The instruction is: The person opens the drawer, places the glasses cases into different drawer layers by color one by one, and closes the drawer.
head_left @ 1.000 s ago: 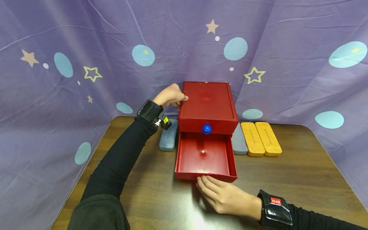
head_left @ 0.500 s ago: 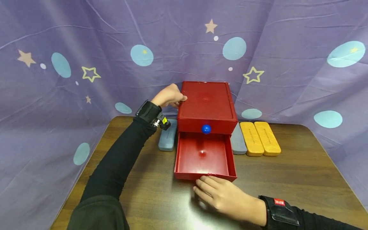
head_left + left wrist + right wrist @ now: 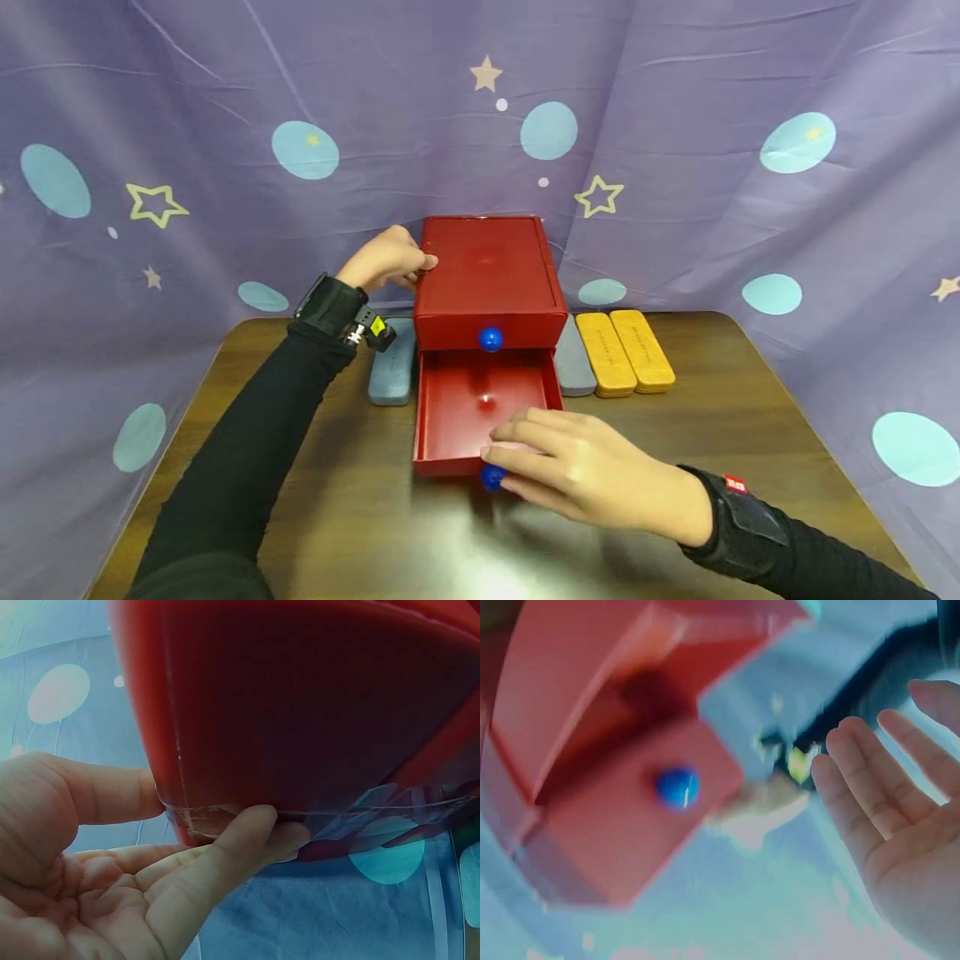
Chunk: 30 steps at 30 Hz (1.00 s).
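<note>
Gripping the red box (image 3: 487,267) by the left edge of its top: left hand (image 3: 386,257), thumb on that edge, other fingers bent against the side wall, so it's a firm pinch. Right hand (image 3: 585,471) is well open, fingers roughly straight and slightly spread, holding nothing. In the head view it sits in front of the lower drawer (image 3: 457,417), covering the right part of the front edge; in the right wrist view, blurred, there's a gap between fingers and box.

Box stands upright at the back middle of the wooden table (image 3: 712,400), close to the purple curtain (image 3: 450,125). Lower drawer is pulled well out toward the person; upper drawer front is flush. Upper blue knob (image 3: 491,339) fully visible; lower blue knob (image 3: 492,477) partly behind the right fingers.

Blue case (image 3: 392,367) lies just left of the box. On the right side: grey case (image 3: 574,362) next to it, then two yellow cases (image 3: 606,358) side by side, lettering too small to read. Black straps on both wrists.
</note>
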Each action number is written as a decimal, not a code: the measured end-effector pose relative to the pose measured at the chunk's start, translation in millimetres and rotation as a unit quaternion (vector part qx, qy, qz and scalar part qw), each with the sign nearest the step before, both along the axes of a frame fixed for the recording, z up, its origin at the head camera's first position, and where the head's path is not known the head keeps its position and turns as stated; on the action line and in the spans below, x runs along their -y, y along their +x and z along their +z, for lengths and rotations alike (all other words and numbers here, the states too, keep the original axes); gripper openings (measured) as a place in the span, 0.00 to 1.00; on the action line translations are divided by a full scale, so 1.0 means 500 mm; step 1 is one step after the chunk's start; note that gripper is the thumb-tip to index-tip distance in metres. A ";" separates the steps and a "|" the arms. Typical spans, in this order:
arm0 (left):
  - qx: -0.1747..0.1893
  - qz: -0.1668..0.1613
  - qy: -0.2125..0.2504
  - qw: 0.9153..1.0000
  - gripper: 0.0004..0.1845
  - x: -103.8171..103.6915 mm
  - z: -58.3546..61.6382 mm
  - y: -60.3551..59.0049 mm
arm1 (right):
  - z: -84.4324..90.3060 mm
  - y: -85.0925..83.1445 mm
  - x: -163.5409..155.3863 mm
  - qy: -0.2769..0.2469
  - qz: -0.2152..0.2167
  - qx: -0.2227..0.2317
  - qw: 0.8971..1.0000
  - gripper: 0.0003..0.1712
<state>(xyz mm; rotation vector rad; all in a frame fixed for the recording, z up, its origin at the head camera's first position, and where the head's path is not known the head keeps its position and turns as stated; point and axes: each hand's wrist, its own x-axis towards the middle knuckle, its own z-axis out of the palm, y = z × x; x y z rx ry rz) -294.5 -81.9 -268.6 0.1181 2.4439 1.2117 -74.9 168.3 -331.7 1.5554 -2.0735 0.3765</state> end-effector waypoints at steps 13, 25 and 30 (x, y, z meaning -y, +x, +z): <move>-0.009 -0.007 -0.007 1.000 0.16 0.014 0.002 0.002 | 0.066 -0.082 -0.105 -0.162 -0.127 -0.014 0.978 0.20; 0.000 -0.003 -0.003 1.000 0.13 0.002 -0.004 -0.003 | -0.026 -0.162 -0.237 -0.231 -0.311 0.096 0.917 0.23; -0.004 0.001 -0.004 1.000 0.13 0.002 -0.006 -0.003 | -0.085 -0.203 -0.276 -0.238 -0.385 0.136 0.881 0.19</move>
